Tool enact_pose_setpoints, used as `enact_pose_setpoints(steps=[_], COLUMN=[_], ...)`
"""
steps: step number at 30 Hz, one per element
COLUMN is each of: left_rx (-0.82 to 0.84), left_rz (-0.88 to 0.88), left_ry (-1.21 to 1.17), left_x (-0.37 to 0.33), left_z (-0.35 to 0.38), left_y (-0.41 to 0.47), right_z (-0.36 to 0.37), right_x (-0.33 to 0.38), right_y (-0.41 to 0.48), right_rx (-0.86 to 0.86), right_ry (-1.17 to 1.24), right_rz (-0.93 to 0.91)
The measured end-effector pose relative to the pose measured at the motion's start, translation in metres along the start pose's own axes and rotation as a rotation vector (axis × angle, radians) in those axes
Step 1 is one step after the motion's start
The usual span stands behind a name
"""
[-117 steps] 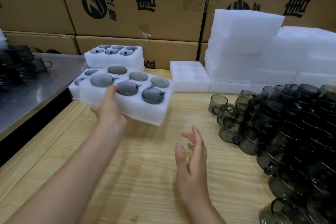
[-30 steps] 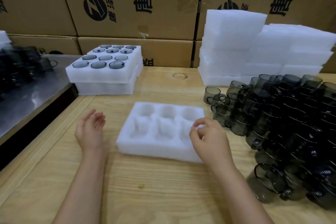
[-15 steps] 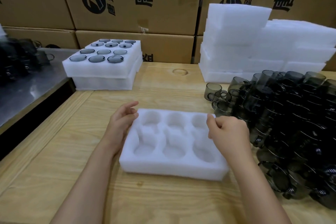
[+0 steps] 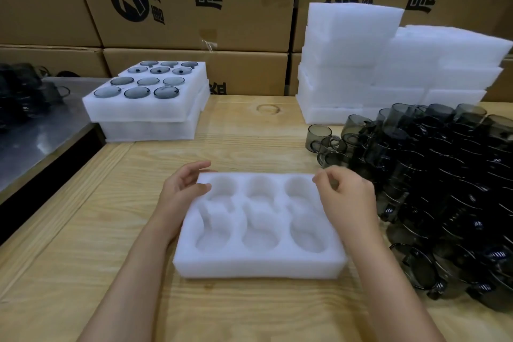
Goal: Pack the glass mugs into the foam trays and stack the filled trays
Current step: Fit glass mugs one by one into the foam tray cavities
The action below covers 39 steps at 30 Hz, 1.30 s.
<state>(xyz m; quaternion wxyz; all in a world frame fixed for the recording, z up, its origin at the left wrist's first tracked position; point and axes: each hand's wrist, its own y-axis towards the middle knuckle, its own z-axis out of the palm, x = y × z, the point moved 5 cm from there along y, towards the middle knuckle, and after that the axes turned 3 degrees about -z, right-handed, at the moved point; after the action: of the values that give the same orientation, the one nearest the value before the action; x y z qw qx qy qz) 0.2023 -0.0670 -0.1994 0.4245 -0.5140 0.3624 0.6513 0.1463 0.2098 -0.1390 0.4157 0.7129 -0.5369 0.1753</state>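
Head view: the foam tray (image 4: 258, 266) in hand lies flat on the wooden counter (image 4: 111, 230) right in front of the person, its six pockets in two rows of three, all of them empty. The two hands are apart, one at each far corner. The left hand (image 4: 180, 194) cups the far left corner, thumb on top and fingers curved round the back edge. The right hand (image 4: 347, 194) pinches the far right corner with curled fingers. This looks like the step of setting a fresh tray square before loading it. The next move would call for a hand to let go and reach to the right for a mug, then seat it in a pocket. The loose glass mugs (image 4: 444, 175) lie heaped just beside the tray's right end, smoky grey and crowded together, so lifting one cleanly will need care. At the far left of the counter stand the filled trays (image 4: 138, 113), stacked on one another, with round dark glass in every pocket that shows on top. At the far right is a pile of spare foam trays (image 4: 374, 63); whether anything is in them cannot be told. Printed cartons (image 4: 194, 8) wall the back, and a metal surface (image 4: 33, 141) with more dark glassware sits at the left.
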Motion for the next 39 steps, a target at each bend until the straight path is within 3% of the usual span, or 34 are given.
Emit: enact_pose_setpoints(steps=[4,10,15,19,23,26,30,35,39], left_rx=[-0.01,0.002,0.024,0.042,-0.025,-0.057,-0.033,0.114,0.11], left_rz=[0.006,0.007,0.01,0.022,0.037,0.077,0.164,0.04,0.123], left_ry=[-0.008,-0.023,-0.035,-0.063,-0.108,-0.086,-0.097,-0.278,-0.225], left_x=[-0.001,0.0,0.003,0.004,0.005,0.002,-0.004,-0.003,-0.011], left_z=[0.001,0.001,0.002,0.002,-0.003,-0.005,0.002,0.013,0.015], left_y=[0.001,0.003,0.004,0.005,0.006,0.006,0.003,-0.003,-0.005], right_z=[-0.002,0.018,0.019,0.01,-0.002,0.019,0.056,0.065,0.064], right_x=[-0.002,-0.016,-0.012,0.005,0.054,0.088,0.113,0.114,0.111], right_y=[0.028,0.053,0.054,0.05,0.035,0.024,0.008,0.009,0.012], right_rx=[-0.071,0.191,0.204,0.091,-0.05,0.198,0.519,0.544,0.518], right_ry=[-0.012,-0.37,-0.475,-0.47,-0.22,0.042,0.091,0.199,0.257], right_rz=[0.04,0.238,0.18,0.096,-0.148,-0.235,-0.354,-0.337,-0.354])
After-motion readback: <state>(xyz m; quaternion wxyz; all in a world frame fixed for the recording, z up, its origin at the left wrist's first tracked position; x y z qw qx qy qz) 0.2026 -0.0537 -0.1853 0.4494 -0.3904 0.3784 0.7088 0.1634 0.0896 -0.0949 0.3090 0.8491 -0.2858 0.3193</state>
